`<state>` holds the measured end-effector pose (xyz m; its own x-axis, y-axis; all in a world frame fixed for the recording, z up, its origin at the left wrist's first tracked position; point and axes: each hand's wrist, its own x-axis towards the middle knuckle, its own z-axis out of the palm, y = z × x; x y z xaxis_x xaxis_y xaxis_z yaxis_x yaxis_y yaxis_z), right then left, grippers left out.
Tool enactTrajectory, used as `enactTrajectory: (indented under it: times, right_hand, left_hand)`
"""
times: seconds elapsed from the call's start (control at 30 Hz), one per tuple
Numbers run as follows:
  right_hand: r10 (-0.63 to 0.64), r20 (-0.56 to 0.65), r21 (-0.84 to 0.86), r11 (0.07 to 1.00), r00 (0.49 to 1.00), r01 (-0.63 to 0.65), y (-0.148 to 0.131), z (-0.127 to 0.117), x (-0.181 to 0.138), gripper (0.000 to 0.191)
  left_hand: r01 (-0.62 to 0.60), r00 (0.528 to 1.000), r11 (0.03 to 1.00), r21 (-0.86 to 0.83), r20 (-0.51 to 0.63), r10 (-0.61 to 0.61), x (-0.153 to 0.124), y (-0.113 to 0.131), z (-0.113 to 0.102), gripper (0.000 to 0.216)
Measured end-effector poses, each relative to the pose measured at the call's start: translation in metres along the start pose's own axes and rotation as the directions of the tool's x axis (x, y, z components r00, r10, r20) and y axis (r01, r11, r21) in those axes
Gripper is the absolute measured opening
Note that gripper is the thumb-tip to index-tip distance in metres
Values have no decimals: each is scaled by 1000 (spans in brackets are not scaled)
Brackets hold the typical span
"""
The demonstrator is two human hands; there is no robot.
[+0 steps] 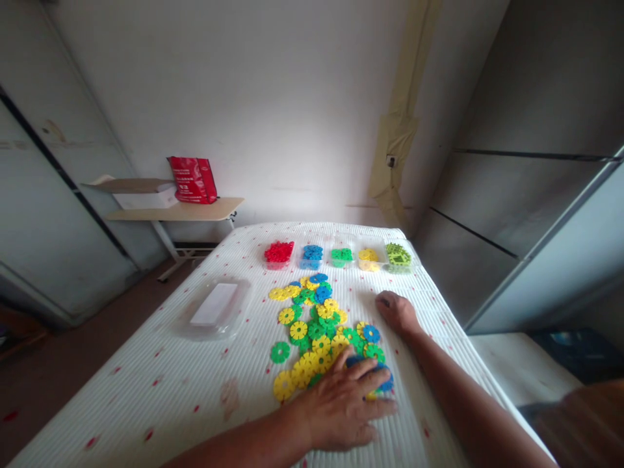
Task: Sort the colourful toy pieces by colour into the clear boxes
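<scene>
A heap of flat yellow, green and blue plastic snowflake discs [316, 325] lies on the white bed-like surface [146, 390]. My left hand [344, 406] lies flat with fingers spread over the near edge of the heap, covering a blue disc [385, 383] and a yellow one. My right hand [396, 312] rests to the right of the heap, fingers curled into a loose fist on the sheet; whether it holds a piece is hidden.
Along the far edge stand clear tubs of sorted discs: red [279, 253], blue [312, 255], green [342, 255], yellow [368, 259], lime [398, 255]. A clear tray [217, 305] sits at left. A side table [180, 209] with a red bag [193, 179] stands beyond.
</scene>
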<state>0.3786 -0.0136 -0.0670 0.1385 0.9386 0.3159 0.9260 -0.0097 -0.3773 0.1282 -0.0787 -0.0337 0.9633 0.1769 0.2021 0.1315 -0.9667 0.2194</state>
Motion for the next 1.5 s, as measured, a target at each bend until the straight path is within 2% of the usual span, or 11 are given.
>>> enactTrajectory:
  times: [0.17,0.37,0.57,0.73,0.8,0.87,0.97,1.13,1.23,1.4,1.5]
  right_hand:
    - [-2,6,9,1000,1000,2,2,1,0,24]
    - [6,14,33,999,1000,-6,1,0,0,22]
    - [-1,1,29,1000,1000,1,0,0,1,24]
    - [8,14,38,999,1000,-8,1,2,1,23]
    - [8,19,40,999,1000,-8,3,2,1,23]
    - [6,23,47,999,1000,-7,4,3,1,23]
    - [7,29,56,998,1000,-9,3,2,1,24]
    - [28,36,37,999,999,-29,0,0,1,24]
    - [35,35,29,999,999,-36,-1,-1,1,23]
    - [29,45,32,999,999,-30,-2,-2,1,23]
    - [20,40,36,999,999,-21,-1,-2,1,25]
  left_hand:
    - [201,977,977,70,-86,-195,13,-30,10,41]
    - [430,886,897,108,-245,-395,31,-71,14,39]
    - [541,803,834,106,-357,-476,34,-101,-4,34]
    - [729,681,668,151,-261,-684,35,-142,-27,35]
    - [777,630,616,133,-185,-754,36,-157,-30,41]
    - [797,604,592,118,-130,-786,37,-167,-27,48]
    - [761,649,642,93,-74,-758,36,-167,-19,55]
    - [549,835,836,10,-41,-549,27,-143,-12,53]
    - [416,907,908,-46,-47,-418,23,-124,-17,49]
    - [348,936,936,-52,-40,-350,9,-89,-32,45]
    - [348,937,937,-33,-33,-349,-12,-71,-34,61]
